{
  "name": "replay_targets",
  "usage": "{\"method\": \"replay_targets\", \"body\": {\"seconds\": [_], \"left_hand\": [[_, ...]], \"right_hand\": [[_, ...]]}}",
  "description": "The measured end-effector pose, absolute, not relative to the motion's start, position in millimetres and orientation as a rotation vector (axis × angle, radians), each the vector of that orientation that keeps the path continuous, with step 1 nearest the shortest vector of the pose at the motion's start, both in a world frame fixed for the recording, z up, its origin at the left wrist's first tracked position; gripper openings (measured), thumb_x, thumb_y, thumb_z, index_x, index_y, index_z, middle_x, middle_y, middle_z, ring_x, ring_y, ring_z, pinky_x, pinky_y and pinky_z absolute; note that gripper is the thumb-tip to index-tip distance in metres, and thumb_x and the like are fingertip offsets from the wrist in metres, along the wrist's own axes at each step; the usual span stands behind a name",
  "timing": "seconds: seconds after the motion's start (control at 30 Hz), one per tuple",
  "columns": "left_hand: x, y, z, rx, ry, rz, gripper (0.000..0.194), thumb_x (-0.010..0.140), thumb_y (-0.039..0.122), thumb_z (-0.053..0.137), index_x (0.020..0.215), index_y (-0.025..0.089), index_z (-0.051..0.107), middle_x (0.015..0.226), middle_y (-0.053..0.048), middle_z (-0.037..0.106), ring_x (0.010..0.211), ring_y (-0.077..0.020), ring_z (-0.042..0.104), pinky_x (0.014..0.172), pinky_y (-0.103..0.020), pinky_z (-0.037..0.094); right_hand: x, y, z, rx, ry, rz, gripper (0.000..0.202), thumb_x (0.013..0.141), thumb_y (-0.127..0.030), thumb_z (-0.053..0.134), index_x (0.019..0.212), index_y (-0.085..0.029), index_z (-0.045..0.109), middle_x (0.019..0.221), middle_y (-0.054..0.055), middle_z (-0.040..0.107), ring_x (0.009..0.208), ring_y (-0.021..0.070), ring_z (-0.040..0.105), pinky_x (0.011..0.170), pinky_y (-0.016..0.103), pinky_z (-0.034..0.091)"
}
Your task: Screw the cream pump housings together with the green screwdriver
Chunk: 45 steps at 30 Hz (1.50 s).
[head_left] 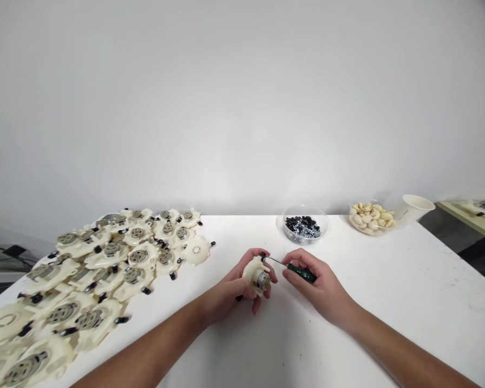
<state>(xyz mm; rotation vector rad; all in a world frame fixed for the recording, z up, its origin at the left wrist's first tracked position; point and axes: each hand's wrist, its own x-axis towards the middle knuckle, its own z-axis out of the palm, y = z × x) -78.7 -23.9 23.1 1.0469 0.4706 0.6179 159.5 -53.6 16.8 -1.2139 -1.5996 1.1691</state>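
Near the middle of the white table, my left hand (230,288) is wrapped round a cream plastic housing (250,269) with a round metal motor (263,281) in it. A small black part (263,256) sits at the top of the housing. My right hand (313,283) is closed on the dark green handle of a screwdriver (301,272). The screwdriver's thin shaft points left, and its tip is at the black part. Whether the tip sits in a screw is too small to tell.
Many similar motor housings (138,256) cover the left of the table (234,231). A clear bowl of small black and silvery parts (303,226) stands behind my hands. Farther right are a clear bowl of cream curved pieces (372,218) and a white cup (417,207), near the right edge.
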Motion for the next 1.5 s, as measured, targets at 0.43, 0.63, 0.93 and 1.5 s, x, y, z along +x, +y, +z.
{"method": "replay_targets", "body": {"seconds": [0.43, 0.63, 0.93, 1.5], "left_hand": [[-77.7, -15.7, 19.6, 0.672, 0.538, 0.648, 0.022, 0.086, 0.027, 0.055, 0.107, 0.019, 0.059, 0.095, -0.006, 0.055, 0.069, -0.0148, 0.056, 0.034, -0.014, 0.036], [-75.8, -17.9, 21.0, 0.655, 0.502, 0.671, 0.024, 0.091, 0.042, 0.049, 0.088, 0.020, 0.054, 0.099, -0.005, 0.052, 0.068, -0.0153, 0.056, 0.032, -0.015, 0.034], [-70.3, -21.1, 25.2, 0.876, 0.645, 0.665, 0.030, 0.104, 0.047, 0.045, 0.108, 0.020, 0.059, 0.093, -0.005, 0.055, 0.068, -0.0130, 0.053, 0.048, -0.020, 0.045], [-71.8, -20.1, 26.3, 0.809, 0.651, 0.687, 0.028, 0.100, 0.047, 0.058, 0.099, 0.019, 0.059, 0.100, -0.005, 0.057, 0.073, -0.0131, 0.057, 0.052, -0.022, 0.039]], "right_hand": [[161.2, -53.7, 17.1, -1.133, -1.892, 0.852, 0.022, 0.098, -0.035, 0.065, 0.117, -0.031, 0.073, 0.105, 0.000, 0.078, 0.090, 0.0184, 0.071, 0.081, 0.028, 0.053], [159.0, -59.5, 19.5, -1.165, -1.961, 0.843, 0.022, 0.100, -0.034, 0.059, 0.119, -0.029, 0.069, 0.091, -0.001, 0.076, 0.071, 0.0143, 0.065, 0.064, 0.025, 0.048], [158.9, -57.2, 17.6, -1.123, -1.957, 0.752, 0.019, 0.100, -0.028, 0.059, 0.116, -0.029, 0.068, 0.095, -0.002, 0.076, 0.075, 0.0146, 0.067, 0.069, 0.026, 0.050], [163.3, -55.2, 19.5, -1.128, -1.879, 0.700, 0.018, 0.100, -0.029, 0.061, 0.116, -0.027, 0.069, 0.104, 0.003, 0.076, 0.090, 0.0185, 0.071, 0.079, 0.030, 0.055]]}}
